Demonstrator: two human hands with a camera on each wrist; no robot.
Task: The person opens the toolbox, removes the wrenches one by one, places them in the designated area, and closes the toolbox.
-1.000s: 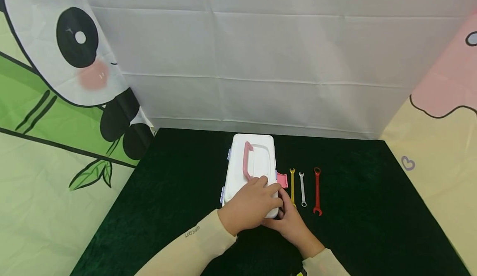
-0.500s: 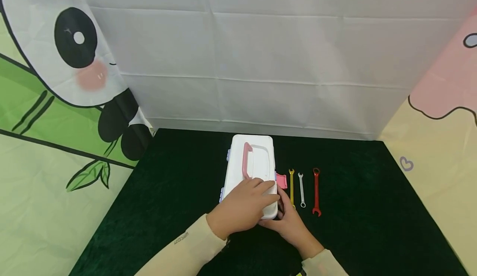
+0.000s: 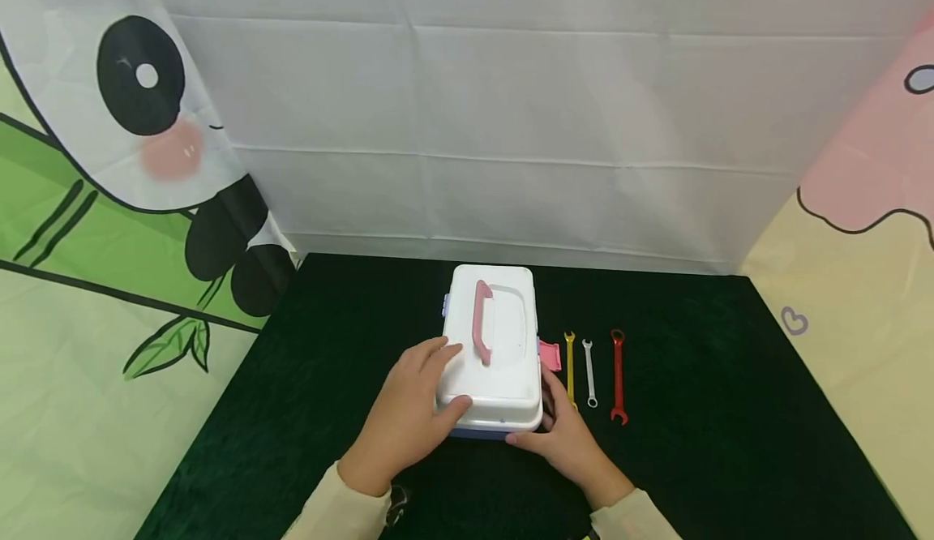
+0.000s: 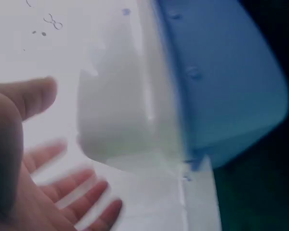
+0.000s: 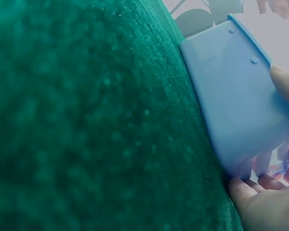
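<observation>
A storage box (image 3: 503, 382) with a white lid, a blue base and a pink handle (image 3: 478, 321) stands lengthwise on the table, its lid down. On its right side a pink latch (image 3: 550, 355) sticks outward. My left hand (image 3: 409, 406) is spread at the near left corner of the lid; the left wrist view shows its fingers loose and apart, beside the white surface. My right hand (image 3: 565, 435) grips the near right corner. In the right wrist view its thumb lies at the lid's edge, and its fingertips (image 5: 241, 190) bend against the blue base (image 5: 231, 96).
Right of the box lie a yellow wrench (image 3: 571, 370), a silver wrench (image 3: 589, 374) and a red wrench (image 3: 619, 378), roughly parallel. A dark green cloth (image 3: 715, 410) covers the table. A white curtain (image 3: 511, 118) hangs behind it, with printed cloth at both sides.
My left hand has left the right part of the lid and moved left to its near left corner, fingers spreading. My right hand stays at the near right corner; the box has barely moved.
</observation>
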